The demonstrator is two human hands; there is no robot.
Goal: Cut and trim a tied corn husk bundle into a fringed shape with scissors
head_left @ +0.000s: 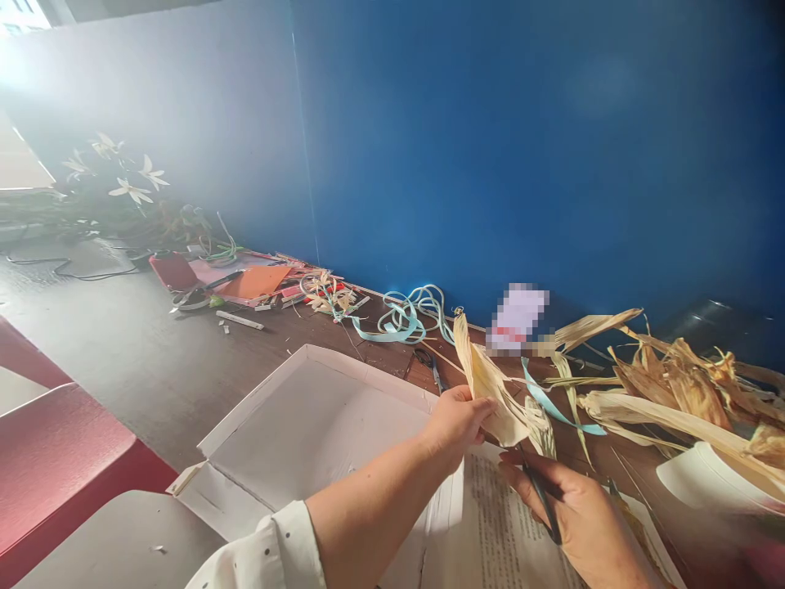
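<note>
Pale, dried corn husk (491, 378) stands tilted above the brown wooden tabletop (160, 368), directly against the left hand. Reading left to right on my feed, I see a shallow white cardboard box (319, 417), then the left hand (457, 425) pinching the husk's left side, then the right hand (573, 499) gripping a slim black-handled tool (542, 501) just below the husk, then heaped brown dried husks (680, 383).

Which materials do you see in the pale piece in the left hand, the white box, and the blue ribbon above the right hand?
Pale piece: probably dried corn husk, matte; lengthwise ribs, papery edges.
White box: likely cardboard, matte; folded walls, creases.
Blue ribbon: fabric or plastic, unclear; flat, smooth, bending softly.
</note>
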